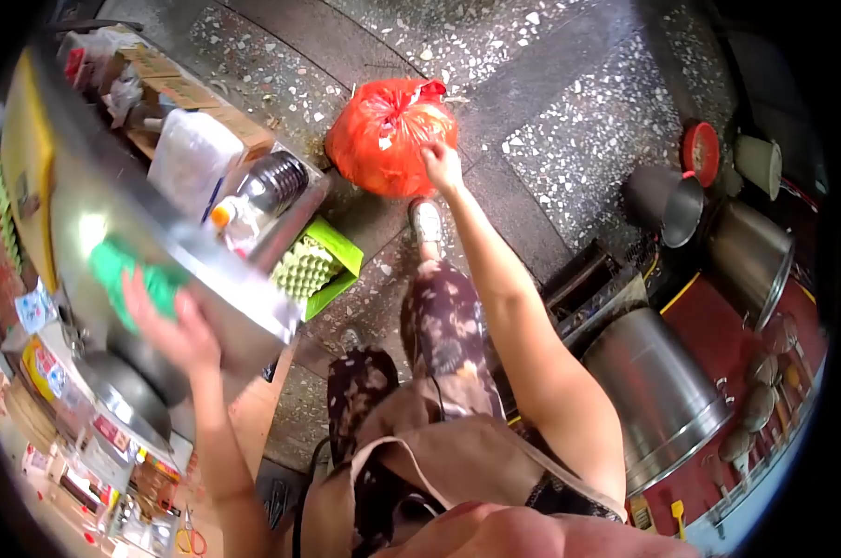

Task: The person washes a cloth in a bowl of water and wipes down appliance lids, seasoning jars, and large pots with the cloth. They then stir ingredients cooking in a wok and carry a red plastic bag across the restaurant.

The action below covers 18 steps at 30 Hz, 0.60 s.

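Note:
My left hand (177,325) presses a bunched green cloth (127,279) onto a shiny steel surface (211,279) at the left; the fingers are blurred. My right arm reaches forward. My right hand (442,166) is closed, with no object visible in it. In the picture it overlaps the lower right side of a tied red plastic bag (378,139) on the floor. I cannot tell whether the hand touches the bag. The bag is full, and its contents are hidden.
A green bin (341,270) with egg trays (306,268) stands beside the counter. A dark bottle (276,181) and a clear plastic container (192,153) are near it. Large steel pots (657,391) and several ladles (760,405) line the right side. My shoe (427,223) is before the bag.

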Each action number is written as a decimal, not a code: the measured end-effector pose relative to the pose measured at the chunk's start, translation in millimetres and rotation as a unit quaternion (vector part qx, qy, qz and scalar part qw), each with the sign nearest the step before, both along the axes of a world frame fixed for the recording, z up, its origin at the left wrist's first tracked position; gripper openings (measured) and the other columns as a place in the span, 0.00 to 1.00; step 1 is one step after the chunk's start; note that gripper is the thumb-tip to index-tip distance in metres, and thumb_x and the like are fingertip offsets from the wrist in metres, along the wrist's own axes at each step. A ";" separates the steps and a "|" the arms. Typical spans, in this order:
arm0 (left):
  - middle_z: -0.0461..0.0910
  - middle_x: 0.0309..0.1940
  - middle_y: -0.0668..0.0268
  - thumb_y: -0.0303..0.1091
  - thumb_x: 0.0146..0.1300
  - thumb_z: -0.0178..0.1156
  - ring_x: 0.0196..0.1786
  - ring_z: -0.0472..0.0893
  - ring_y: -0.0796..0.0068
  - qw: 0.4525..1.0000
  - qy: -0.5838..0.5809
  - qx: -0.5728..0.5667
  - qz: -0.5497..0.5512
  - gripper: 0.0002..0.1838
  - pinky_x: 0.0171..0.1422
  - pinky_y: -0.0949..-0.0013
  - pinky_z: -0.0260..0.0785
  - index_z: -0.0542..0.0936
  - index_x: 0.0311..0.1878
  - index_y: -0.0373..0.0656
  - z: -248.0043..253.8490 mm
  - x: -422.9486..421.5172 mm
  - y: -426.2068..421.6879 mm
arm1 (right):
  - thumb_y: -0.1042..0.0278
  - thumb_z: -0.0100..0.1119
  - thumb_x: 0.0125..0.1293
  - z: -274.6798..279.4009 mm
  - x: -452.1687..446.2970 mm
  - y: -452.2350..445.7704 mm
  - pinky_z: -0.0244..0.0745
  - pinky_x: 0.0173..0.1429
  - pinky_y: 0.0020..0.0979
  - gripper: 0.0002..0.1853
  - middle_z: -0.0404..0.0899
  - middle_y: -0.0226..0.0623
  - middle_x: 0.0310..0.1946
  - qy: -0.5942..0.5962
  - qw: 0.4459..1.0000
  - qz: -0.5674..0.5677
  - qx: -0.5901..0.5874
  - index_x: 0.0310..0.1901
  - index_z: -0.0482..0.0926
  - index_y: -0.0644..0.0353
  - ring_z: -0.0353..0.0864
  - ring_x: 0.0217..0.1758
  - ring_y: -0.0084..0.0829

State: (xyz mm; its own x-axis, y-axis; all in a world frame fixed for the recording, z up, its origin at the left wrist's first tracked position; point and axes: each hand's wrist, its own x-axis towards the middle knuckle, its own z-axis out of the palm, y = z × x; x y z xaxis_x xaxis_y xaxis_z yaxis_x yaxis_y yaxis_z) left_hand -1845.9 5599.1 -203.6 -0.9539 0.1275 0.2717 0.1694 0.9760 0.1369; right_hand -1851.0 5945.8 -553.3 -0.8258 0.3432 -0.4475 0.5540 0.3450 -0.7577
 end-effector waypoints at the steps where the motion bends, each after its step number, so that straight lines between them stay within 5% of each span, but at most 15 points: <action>1: 0.59 0.65 0.46 0.44 0.67 0.48 0.67 0.61 0.48 0.998 -0.014 0.062 0.013 0.30 0.70 0.51 0.49 0.61 0.64 0.30 -0.8 -0.4 7.3 | 0.62 0.56 0.59 -32.4 -26.7 6.2 0.75 0.46 0.35 0.13 0.82 0.45 0.34 0.003 0.999 0.019 0.030 0.41 0.81 0.60 0.83 0.39 0.38; 3: 0.58 0.66 0.46 0.46 0.68 0.46 0.68 0.58 0.48 0.997 -0.043 0.041 0.053 0.31 0.72 0.49 0.45 0.60 0.64 0.30 1.0 -0.7 11.7 | 0.60 0.58 0.58 -93.6 -73.3 13.0 0.75 0.49 0.37 0.15 0.82 0.46 0.39 0.039 0.998 0.056 0.011 0.42 0.81 0.60 0.82 0.44 0.43; 7: 0.57 0.65 0.44 0.52 0.64 0.43 0.69 0.55 0.46 0.992 -0.084 0.007 0.096 0.34 0.71 0.43 0.43 0.61 0.63 0.31 -0.2 3.2 -3.5 | 0.52 0.63 0.55 -145.0 -132.2 -1.3 0.73 0.54 0.38 0.26 0.81 0.48 0.43 -0.146 0.984 0.080 0.062 0.50 0.76 0.61 0.80 0.50 0.43; 8: 0.57 0.65 0.44 0.53 0.64 0.42 0.70 0.55 0.46 0.991 -0.085 0.010 0.099 0.35 0.71 0.42 0.43 0.61 0.63 0.32 -0.1 4.6 -5.6 | 0.49 0.63 0.54 -147.1 -140.6 -3.4 0.71 0.57 0.39 0.31 0.78 0.53 0.47 -0.182 0.980 0.082 -0.021 0.54 0.72 0.63 0.78 0.53 0.46; 15: 0.62 0.62 0.47 0.50 0.62 0.41 0.66 0.58 0.35 0.996 -0.070 -0.050 0.016 0.35 0.68 0.36 0.47 0.60 0.64 0.31 0.6 7.5 -21.4 | 0.57 0.51 0.60 -242.2 -129.8 -20.8 0.71 0.58 0.44 0.25 0.74 0.60 0.50 -0.258 0.932 0.216 0.137 0.54 0.70 0.67 0.77 0.53 0.50; 16: 0.62 0.62 0.47 0.51 0.62 0.41 0.66 0.58 0.35 0.996 -0.076 -0.040 0.039 0.35 0.68 0.35 0.47 0.60 0.64 0.31 1.2 8.2 -18.6 | 0.67 0.50 0.57 -203.6 -144.8 -22.5 0.71 0.60 0.41 0.21 0.76 0.54 0.52 -0.314 0.927 0.171 0.113 0.51 0.74 0.67 0.75 0.58 0.46; 17: 0.62 0.62 0.47 0.51 0.62 0.40 0.66 0.58 0.35 0.994 -0.083 -0.030 0.063 0.35 0.68 0.35 0.47 0.61 0.64 0.31 2.4 9.9 -16.9 | 0.65 0.50 0.58 -162.8 -156.1 -26.5 0.71 0.60 0.40 0.19 0.76 0.49 0.52 -0.347 0.913 0.175 0.123 0.49 0.77 0.63 0.75 0.58 0.46; 18: 0.61 0.63 0.47 0.52 0.62 0.40 0.66 0.58 0.35 0.992 -0.090 -0.035 0.086 0.35 0.68 0.36 0.47 0.60 0.64 0.32 3.7 12.5 -17.2 | 0.64 0.50 0.58 -142.2 -161.1 -24.6 0.71 0.60 0.41 0.18 0.77 0.44 0.52 -0.337 0.880 0.311 0.121 0.49 0.79 0.59 0.74 0.59 0.44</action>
